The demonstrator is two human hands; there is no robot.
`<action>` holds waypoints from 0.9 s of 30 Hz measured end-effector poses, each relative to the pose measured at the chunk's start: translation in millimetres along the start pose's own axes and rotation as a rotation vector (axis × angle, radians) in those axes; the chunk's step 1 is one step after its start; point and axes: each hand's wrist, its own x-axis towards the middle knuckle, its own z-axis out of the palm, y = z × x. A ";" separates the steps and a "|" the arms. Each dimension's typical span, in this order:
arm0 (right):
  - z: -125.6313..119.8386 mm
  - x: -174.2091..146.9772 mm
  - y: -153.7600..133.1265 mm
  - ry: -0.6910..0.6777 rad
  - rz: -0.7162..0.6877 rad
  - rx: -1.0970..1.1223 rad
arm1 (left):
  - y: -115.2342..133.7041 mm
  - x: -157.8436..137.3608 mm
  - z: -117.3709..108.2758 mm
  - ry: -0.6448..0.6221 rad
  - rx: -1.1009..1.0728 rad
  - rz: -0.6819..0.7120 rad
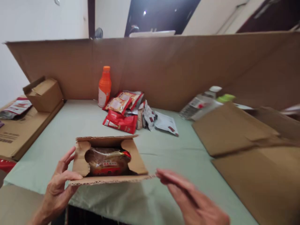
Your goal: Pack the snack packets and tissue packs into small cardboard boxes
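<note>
A small cardboard box [81,161] faces me at the table's near edge, its front flap folded out towards me and its side flaps turned inward. Inside it lies a clear plastic packet [109,162] with red and gold print. My left hand [59,181] grips the box's left side, thumb on the front flap and fingers along the outer wall. At the flap's right corner is my right hand [187,193], fingers stretched out and slightly blurred. Its fingertips are at the flap's edge; whether they press on it is unclear.
An orange bottle [104,87] stands behind several snack packets [122,122]. At left, a small open carton [44,93] rests on a larger flat box [25,131]. Flattened cardboard [234,131] and a clear plastic bottle [199,104] lie at right. A tall cardboard wall [164,68] closes the back.
</note>
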 end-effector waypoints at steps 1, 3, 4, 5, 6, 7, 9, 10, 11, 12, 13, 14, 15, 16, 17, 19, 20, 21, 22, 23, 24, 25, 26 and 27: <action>-6.9 15.7 -13.3 0.038 -0.012 0.058 | 6.2 -2.1 8.5 -0.029 -0.023 0.012; -16.4 46.7 -38.5 -0.002 -0.055 0.139 | 15.8 -3.1 21.2 -0.066 -0.049 0.029; -17.9 60.8 -49.4 -0.103 -0.103 0.150 | 19.2 -2.8 25.6 -0.074 -0.055 0.028; -16.7 73.4 -58.8 -0.238 -0.155 0.137 | 21.8 -2.4 28.9 -0.077 -0.058 0.022; -12.5 84.3 -66.5 -0.399 -0.208 0.100 | 23.5 -2.1 31.1 -0.079 -0.057 0.014; -5.5 93.1 -72.2 -0.567 -0.251 0.034 | 24.4 -2.0 32.5 -0.080 -0.055 0.009; 14.8 104.7 -78.1 -0.865 -0.292 -0.175 | 22.8 -2.6 32.7 -0.092 -0.050 0.008; 26.7 107.7 -78.5 -0.993 -0.297 -0.302 | 19.8 -3.2 31.9 -0.094 -0.058 0.011; 38.3 108.9 -77.6 -1.099 -0.304 -0.423 | 14.8 -3.7 30.8 -0.097 -0.073 0.003; 48.8 108.8 -75.5 -1.181 -0.317 -0.521 | 7.8 -3.9 29.5 -0.106 -0.094 -0.018; 57.5 107.7 -72.6 -1.235 -0.336 -0.584 | -1.1 -3.7 28.4 -0.123 -0.118 -0.047; 64.0 105.8 -69.4 -1.267 -0.354 -0.612 | -11.3 -2.8 27.8 -0.165 -0.138 -0.089; 68.3 103.7 -66.2 -1.277 -0.367 -0.615 | -22.0 -1.0 28.0 -0.228 -0.152 -0.137; 70.7 101.5 -63.5 -1.269 -0.370 -0.607 | -32.3 1.7 29.3 -0.306 -0.158 -0.181; 71.6 99.6 -61.3 -1.263 -0.364 -0.602 | -41.2 5.3 31.5 -0.381 -0.161 -0.212; 70.7 96.9 -59.0 -1.251 -0.353 -0.606 | -52.4 14.4 38.1 -0.477 -0.174 -0.232; 69.5 96.4 -58.7 -1.243 -0.348 -0.608 | -54.5 19.1 41.7 -0.497 -0.182 -0.227; 67.7 96.4 -58.6 -1.232 -0.344 -0.601 | -54.7 23.1 45.0 -0.501 -0.191 -0.214; 65.3 96.9 -58.8 -1.215 -0.335 -0.582 | -53.9 26.2 47.6 -0.500 -0.197 -0.204; 62.1 98.1 -59.0 -1.186 -0.325 -0.548 | -53.0 28.2 49.4 -0.496 -0.193 -0.197; 57.8 100.0 -59.3 -1.141 -0.318 -0.499 | -52.8 28.9 50.0 -0.488 -0.181 -0.187; 52.2 102.7 -60.0 -1.083 -0.312 -0.434 | -53.7 28.5 49.6 -0.474 -0.160 -0.172; 45.6 106.3 -61.0 -1.015 -0.304 -0.354 | -56.1 27.4 48.1 -0.448 -0.129 -0.155; 38.0 110.9 -62.7 -0.938 -0.293 -0.262 | -59.8 25.7 45.6 -0.414 -0.095 -0.139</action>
